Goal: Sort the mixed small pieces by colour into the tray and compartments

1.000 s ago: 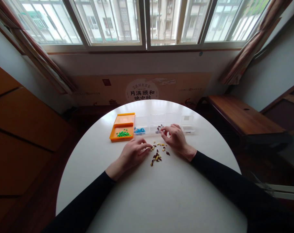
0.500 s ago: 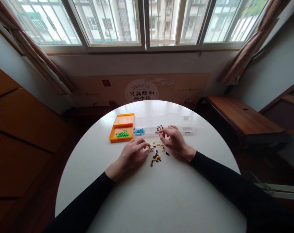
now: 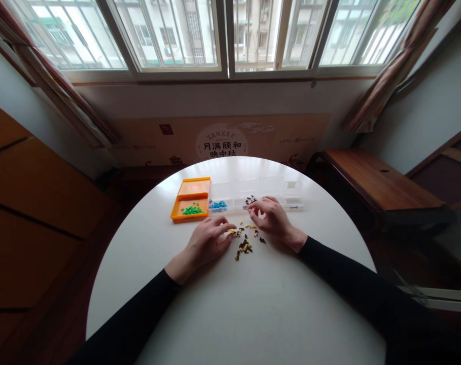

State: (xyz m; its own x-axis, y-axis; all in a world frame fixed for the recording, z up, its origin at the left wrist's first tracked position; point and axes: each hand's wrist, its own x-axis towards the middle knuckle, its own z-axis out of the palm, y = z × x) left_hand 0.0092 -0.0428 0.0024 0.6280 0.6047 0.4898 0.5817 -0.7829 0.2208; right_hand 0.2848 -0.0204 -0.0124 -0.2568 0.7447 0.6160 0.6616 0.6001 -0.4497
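My left hand (image 3: 209,239) rests on the table left of a loose pile of small brown and yellow pieces (image 3: 245,247). Its thumb and forefinger close around a small yellow piece (image 3: 232,231). Over the front edge of a clear plastic box (image 3: 239,203) hovers my right hand (image 3: 271,218), thumb and forefinger pinched together. Whatever lies between those fingertips is too small to make out. Small brown pieces (image 3: 250,199) sit in that box, just beyond the fingertips. More yellow and brown bits are scattered between both hands.
An open orange box (image 3: 174,215) holding green pieces (image 3: 192,210) stands at the left of the row. Beside it are blue pieces (image 3: 217,204) in a clear compartment. Another open clear box (image 3: 293,197) ends the row at right. Everything stands on a round white table (image 3: 276,309).
Both hands stay almost still, and the boxes and pieces keep their places. The camera view has shifted very slightly.
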